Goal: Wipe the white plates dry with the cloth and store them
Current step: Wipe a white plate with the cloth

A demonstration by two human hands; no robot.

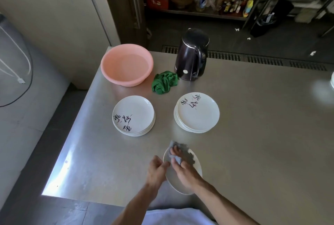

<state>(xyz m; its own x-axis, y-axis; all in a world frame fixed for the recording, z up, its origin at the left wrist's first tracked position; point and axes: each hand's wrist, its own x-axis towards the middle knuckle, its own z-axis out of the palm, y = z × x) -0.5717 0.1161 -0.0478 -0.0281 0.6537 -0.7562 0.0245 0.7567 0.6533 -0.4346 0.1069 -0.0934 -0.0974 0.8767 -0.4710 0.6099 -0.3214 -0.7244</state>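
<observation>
A white plate (178,187) is held near the front edge of the tabletop (253,134), gripped at its rim by the left hand (156,169); a grey cloth (183,151) is clutched against it by the right hand (185,172).

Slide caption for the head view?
Left hand holds a white plate while right hand wipes it with grey cloth.

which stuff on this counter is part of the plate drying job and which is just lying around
In the job: held white plate, grey cloth, left plate stack, right plate stack, left hand, right hand.
Lying about: pink basin, green cloth, black kettle.
</observation>
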